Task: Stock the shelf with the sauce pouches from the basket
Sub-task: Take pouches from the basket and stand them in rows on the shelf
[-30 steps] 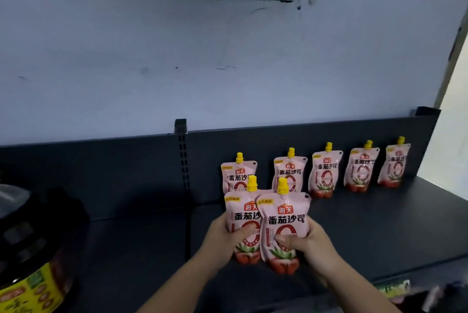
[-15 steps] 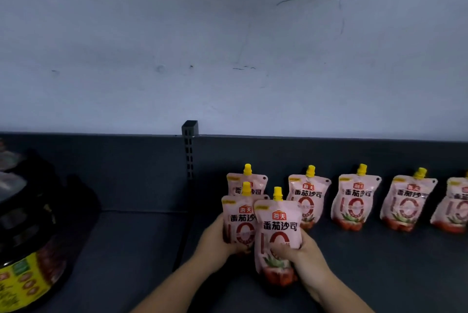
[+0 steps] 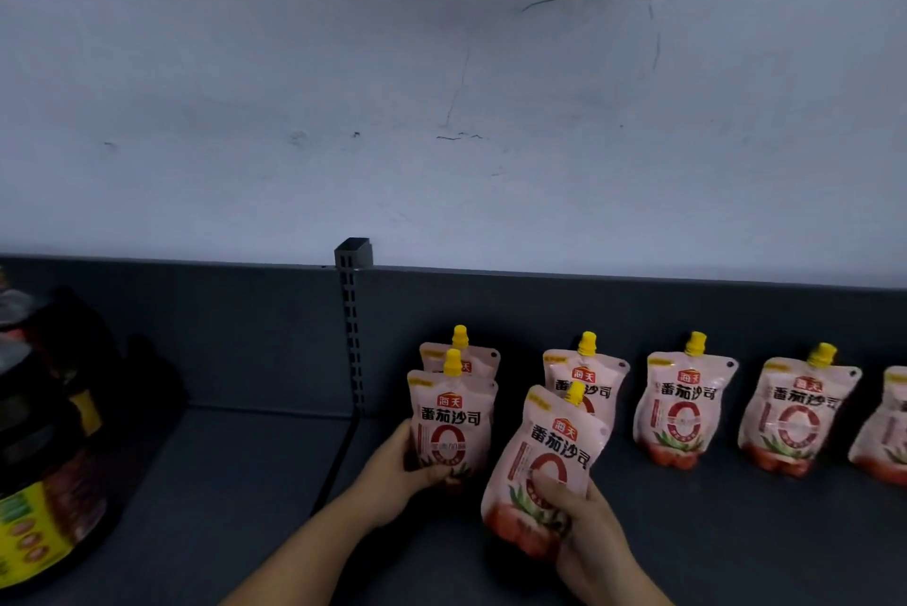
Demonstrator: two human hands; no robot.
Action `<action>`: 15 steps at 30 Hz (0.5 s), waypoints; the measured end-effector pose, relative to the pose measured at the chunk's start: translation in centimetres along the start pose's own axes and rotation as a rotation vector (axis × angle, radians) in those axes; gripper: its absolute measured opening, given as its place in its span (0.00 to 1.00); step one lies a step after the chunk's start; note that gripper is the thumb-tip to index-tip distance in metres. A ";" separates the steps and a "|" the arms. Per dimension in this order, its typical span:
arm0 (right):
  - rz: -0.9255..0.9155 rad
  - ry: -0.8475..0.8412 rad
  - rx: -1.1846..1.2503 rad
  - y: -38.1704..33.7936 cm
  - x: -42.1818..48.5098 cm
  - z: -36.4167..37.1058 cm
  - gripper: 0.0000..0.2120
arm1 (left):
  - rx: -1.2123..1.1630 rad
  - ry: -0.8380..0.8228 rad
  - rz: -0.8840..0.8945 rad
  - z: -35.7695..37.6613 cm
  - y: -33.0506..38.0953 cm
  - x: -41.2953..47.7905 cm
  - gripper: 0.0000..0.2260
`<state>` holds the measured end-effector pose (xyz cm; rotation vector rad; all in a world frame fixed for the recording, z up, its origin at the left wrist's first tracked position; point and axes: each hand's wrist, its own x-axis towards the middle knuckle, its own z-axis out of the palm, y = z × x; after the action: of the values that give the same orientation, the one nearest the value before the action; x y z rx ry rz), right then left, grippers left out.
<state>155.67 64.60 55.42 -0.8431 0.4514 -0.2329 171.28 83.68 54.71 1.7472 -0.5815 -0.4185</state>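
pouches (image 3: 684,414) | brand 海天 | txt 番茄沙司 | big "0" | jar (image 3: 39,522) lbl unreadable

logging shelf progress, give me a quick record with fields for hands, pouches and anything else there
left hand: grips pink yellow-capped sauce pouch, upright, before leftmost back-row pouch
right hand: grips second pink pouch, tilted
back row: five pink pouches against dark grey metal shelf back, rightmost cut off
far left: dark jar with yellow label
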 end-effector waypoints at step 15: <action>-0.050 0.033 0.186 -1.7 -2.8 0.3 0.26 | 0.082 0.199 -0.075 -0.2 5.9 -4.7 0.43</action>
<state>153.36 64.76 57.72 -0.6700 0.4324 -0.3303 166.61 85.47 60.37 1.8680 -0.3964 -0.2720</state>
